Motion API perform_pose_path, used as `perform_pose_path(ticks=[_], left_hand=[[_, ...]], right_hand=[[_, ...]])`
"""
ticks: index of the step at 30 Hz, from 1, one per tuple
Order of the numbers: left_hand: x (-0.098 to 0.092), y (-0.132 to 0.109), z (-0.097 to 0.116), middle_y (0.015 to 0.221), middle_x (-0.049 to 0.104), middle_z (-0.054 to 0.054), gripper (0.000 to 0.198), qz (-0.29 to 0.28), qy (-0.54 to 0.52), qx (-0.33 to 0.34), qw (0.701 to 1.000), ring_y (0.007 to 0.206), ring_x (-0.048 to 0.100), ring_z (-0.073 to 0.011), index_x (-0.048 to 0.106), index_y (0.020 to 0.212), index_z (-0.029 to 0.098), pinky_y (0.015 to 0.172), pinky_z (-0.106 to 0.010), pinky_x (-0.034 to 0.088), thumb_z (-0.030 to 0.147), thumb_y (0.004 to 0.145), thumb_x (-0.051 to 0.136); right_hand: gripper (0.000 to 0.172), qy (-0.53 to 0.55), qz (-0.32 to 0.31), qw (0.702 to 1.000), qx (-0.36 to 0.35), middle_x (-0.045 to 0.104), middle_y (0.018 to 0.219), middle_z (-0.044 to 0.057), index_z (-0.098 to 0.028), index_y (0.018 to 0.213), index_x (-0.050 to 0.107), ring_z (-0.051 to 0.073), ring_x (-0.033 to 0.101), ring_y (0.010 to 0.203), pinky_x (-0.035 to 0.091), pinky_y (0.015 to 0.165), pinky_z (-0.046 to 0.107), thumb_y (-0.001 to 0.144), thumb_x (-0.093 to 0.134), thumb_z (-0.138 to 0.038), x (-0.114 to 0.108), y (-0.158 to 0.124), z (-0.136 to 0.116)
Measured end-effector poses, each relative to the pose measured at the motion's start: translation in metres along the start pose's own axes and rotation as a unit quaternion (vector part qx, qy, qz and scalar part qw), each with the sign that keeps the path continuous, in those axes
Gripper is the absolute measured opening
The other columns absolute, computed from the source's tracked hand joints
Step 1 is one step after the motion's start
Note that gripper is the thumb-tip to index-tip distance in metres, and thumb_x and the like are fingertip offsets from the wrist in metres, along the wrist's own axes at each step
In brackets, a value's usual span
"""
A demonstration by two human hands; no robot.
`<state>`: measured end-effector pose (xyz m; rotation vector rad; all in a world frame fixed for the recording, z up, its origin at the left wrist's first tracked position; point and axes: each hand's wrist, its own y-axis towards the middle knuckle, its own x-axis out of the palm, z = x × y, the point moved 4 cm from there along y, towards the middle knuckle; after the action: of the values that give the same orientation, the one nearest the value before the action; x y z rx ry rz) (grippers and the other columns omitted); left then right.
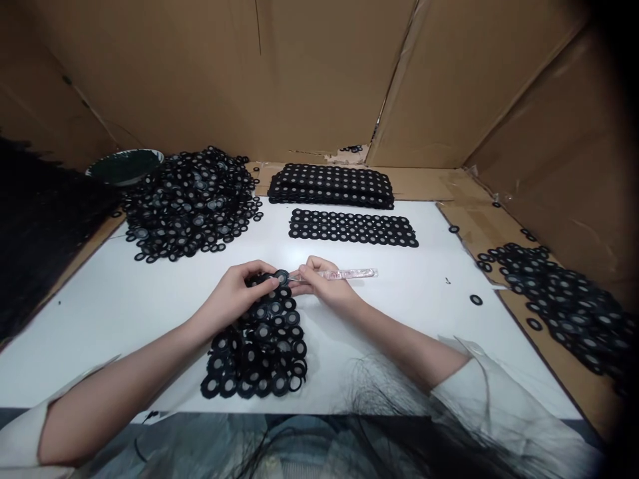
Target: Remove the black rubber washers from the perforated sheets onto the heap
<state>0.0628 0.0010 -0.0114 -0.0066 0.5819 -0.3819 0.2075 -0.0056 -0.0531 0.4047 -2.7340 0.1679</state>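
Note:
My left hand (pixel 238 291) pinches the upper edge of a sheet of joined black discs (pixel 264 346) with pale round centres, its thumb on one disc at the top corner. The lower part of that sheet lies bunched on the white table, partly hidden under my left hand. In my right hand (pixel 322 283) is a slim pen-like tool (pixel 357 273) with a clear, red-printed handle. Its thin metal tip points left, close to the disc under my left thumb. Whether the tip touches the disc, I cannot tell.
Loose black rings form a big heap (pixel 192 206) at the back left, beside a shallow bowl (pixel 124 166). Farther back sit a stack of disc sheets (pixel 332 186) and a single flat sheet (pixel 353 227). More rings (pixel 574 306) lie right on cardboard. Cardboard walls (pixel 319 80) enclose the table.

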Motion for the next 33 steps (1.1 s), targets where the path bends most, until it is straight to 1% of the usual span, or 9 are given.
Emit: perform_pose_path(ticks=[7,15,19,22,24,27,29,31,33], left_hand=[[0.006,-0.006,0.001,0.074,0.061,0.000,0.025,-0.006,-0.042,-0.048,0.998,0.068,0.053,-0.0139,0.057,0.077,0.017,0.062,-0.023,0.039,0.040,0.071,0.052],[0.011,-0.017,0.010,0.081,0.060,0.000,0.021,-0.053,-0.104,-0.045,0.992,0.080,0.054,-0.0180,0.056,0.081,0.019,0.071,-0.028,0.041,0.037,0.074,0.047],[0.008,-0.013,0.011,0.075,0.058,0.001,0.018,-0.067,-0.093,-0.055,0.992,0.072,0.054,-0.0163,0.053,0.081,0.019,0.063,-0.027,0.042,0.034,0.073,0.049],[0.003,-0.011,0.011,0.077,0.057,0.001,0.014,-0.033,-0.037,-0.017,0.999,0.073,0.053,-0.0156,0.050,0.080,0.019,0.065,-0.027,0.042,0.028,0.070,0.052],[-0.001,-0.011,0.011,0.083,0.057,0.001,0.015,0.008,-0.009,0.021,1.000,0.079,0.054,-0.0158,0.049,0.084,0.020,0.071,-0.028,0.041,0.027,0.071,0.051],[-0.006,-0.015,0.013,0.089,0.058,0.000,0.020,0.065,0.032,0.065,0.995,0.085,0.054,-0.0164,0.047,0.092,0.022,0.076,-0.029,0.041,0.027,0.073,0.049],[-0.009,-0.017,0.015,0.090,0.058,0.000,0.021,0.082,0.055,0.079,0.992,0.087,0.054,-0.0171,0.046,0.094,0.023,0.077,-0.030,0.041,0.028,0.074,0.048],[-0.010,-0.019,0.018,0.091,0.058,0.000,0.019,0.089,0.064,0.092,0.990,0.089,0.054,-0.0174,0.047,0.092,0.023,0.079,-0.031,0.040,0.029,0.075,0.048],[-0.011,-0.019,0.020,0.094,0.057,-0.001,0.017,0.089,0.066,0.098,0.989,0.091,0.053,-0.0175,0.049,0.090,0.022,0.081,-0.030,0.040,0.030,0.075,0.048]], right_hand=[[0.021,-0.119,0.024,0.990,-0.066,0.053,0.073,0.000,-0.019,0.063,0.037,0.010,0.053,0.067,0.044,0.064,0.027,0.078,0.047,-0.031,0.006,-0.006,-0.006],[0.020,-0.369,0.048,0.918,-0.135,0.049,0.066,-0.003,-0.019,0.065,0.039,0.010,0.045,0.061,0.034,0.056,0.024,0.080,0.039,-0.032,0.015,-0.007,-0.015],[0.018,-0.343,0.067,0.929,-0.122,0.050,0.065,-0.002,-0.020,0.070,0.040,0.010,0.047,0.057,0.035,0.052,0.023,0.079,0.042,-0.035,0.004,-0.004,-0.024],[0.015,-0.318,0.077,0.937,-0.126,0.049,0.061,-0.003,-0.021,0.080,0.039,0.010,0.048,0.053,0.035,0.049,0.022,0.083,0.034,-0.036,-0.014,-0.007,-0.035],[0.016,-0.419,0.124,0.881,-0.180,0.048,0.061,-0.002,-0.021,0.081,0.042,0.011,0.047,0.055,0.035,0.051,0.023,0.084,0.033,-0.033,-0.029,-0.010,-0.046],[0.016,-0.637,0.116,0.728,-0.223,0.052,0.070,0.004,-0.018,0.075,0.049,0.016,0.047,0.065,0.035,0.059,0.028,0.083,0.037,-0.025,-0.044,-0.009,-0.051],[0.014,-0.713,0.107,0.659,-0.214,0.054,0.077,0.008,-0.016,0.080,0.052,0.019,0.048,0.073,0.036,0.062,0.030,0.081,0.038,-0.017,-0.053,-0.005,-0.047],[0.022,-0.744,0.102,0.631,-0.193,0.055,0.084,0.012,-0.013,0.092,0.053,0.022,0.048,0.080,0.038,0.066,0.033,0.078,0.037,-0.008,-0.058,-0.002,-0.044],[0.036,-0.746,0.119,0.627,-0.191,0.053,0.095,0.015,-0.014,0.104,0.051,0.025,0.046,0.091,0.037,0.074,0.038,0.075,0.035,-0.002,-0.056,-0.003,-0.045]])
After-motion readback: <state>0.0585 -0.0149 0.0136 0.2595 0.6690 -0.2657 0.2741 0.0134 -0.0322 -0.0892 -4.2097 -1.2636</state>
